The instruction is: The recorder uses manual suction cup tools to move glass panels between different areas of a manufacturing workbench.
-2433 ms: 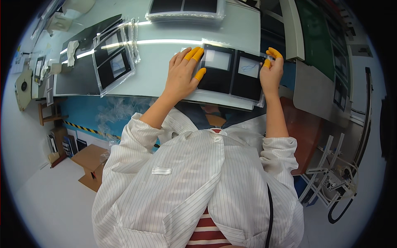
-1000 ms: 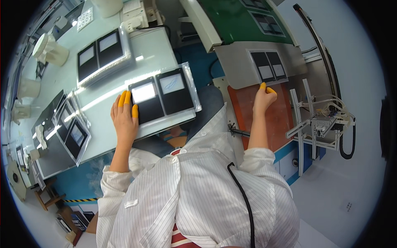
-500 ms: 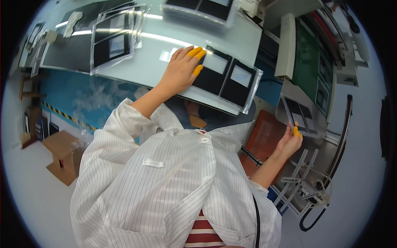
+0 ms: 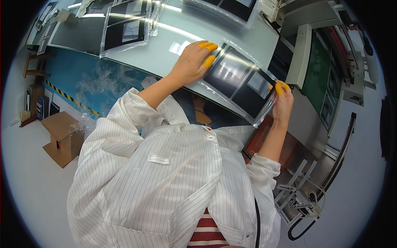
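A black two-panel sheet in clear film, with pale rectangular windows, lies at the near right edge of the glass-topped bench. My right hand, with yellow finger cots, pinches its right edge. At its left edge is my left hand, also in yellow cots; its fingers are stretched out and its thumb apart, touching or very near the film. Whether the sheet lies flat on another one beneath cannot be made out.
Similar film-covered black sheets lie at the left of the bench, and a further stack at the back. To the right stands a machine with a green bed. A metal frame and a cardboard box are on the floor.
My right hand has come left from beside the machine to the bench, carrying a black sheet over the one there. My left hand stays near the left edge, and the view has shifted slightly.
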Motion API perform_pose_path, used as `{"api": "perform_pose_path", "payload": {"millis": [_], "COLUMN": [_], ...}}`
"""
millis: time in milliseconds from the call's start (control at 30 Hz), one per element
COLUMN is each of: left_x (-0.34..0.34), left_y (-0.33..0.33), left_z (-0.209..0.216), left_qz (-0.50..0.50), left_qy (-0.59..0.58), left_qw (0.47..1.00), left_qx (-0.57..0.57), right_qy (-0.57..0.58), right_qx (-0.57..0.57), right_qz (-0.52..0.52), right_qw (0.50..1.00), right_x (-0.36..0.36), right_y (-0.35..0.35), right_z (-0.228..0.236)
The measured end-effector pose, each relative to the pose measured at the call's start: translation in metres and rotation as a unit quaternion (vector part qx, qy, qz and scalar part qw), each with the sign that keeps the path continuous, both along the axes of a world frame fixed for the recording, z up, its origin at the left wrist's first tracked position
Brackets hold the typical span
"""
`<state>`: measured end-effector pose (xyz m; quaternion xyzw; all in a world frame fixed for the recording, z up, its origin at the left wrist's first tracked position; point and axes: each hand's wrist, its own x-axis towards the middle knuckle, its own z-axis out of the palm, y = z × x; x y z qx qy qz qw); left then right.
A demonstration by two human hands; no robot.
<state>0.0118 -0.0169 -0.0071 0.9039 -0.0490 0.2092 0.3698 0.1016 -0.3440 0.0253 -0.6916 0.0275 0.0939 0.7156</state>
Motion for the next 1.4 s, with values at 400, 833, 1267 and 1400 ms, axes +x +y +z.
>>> {"api": "perform_pose_path", "payload": {"millis": [400, 833, 1267, 1400], "left_x": [-0.002, 0.003, 0.004, 0.004], "left_y": [-0.007, -0.008, -0.013, -0.013], "left_z": [0.008, 0.007, 0.005, 0.012], "left_qz": [-0.015, -0.015, -0.016, -0.022], "left_qy": [0.019, 0.024, 0.051, 0.045], "left_qw": [0.990, 0.992, 0.988, 0.989], "left_qx": [0.139, 0.121, 0.142, 0.141], "right_qy": [-0.146, -0.210, -0.017, -0.030], "right_qx": [-0.436, -0.643, -0.739, -0.736], "right_qz": [-0.057, -0.223, -0.394, -0.427], "right_qw": [0.886, 0.702, 0.547, 0.525], "right_x": [0.009, 0.050, 0.074, 0.079], "right_y": [0.030, -0.176, -0.255, -0.267], "right_z": [-0.013, -0.022, -0.033, -0.040]}}
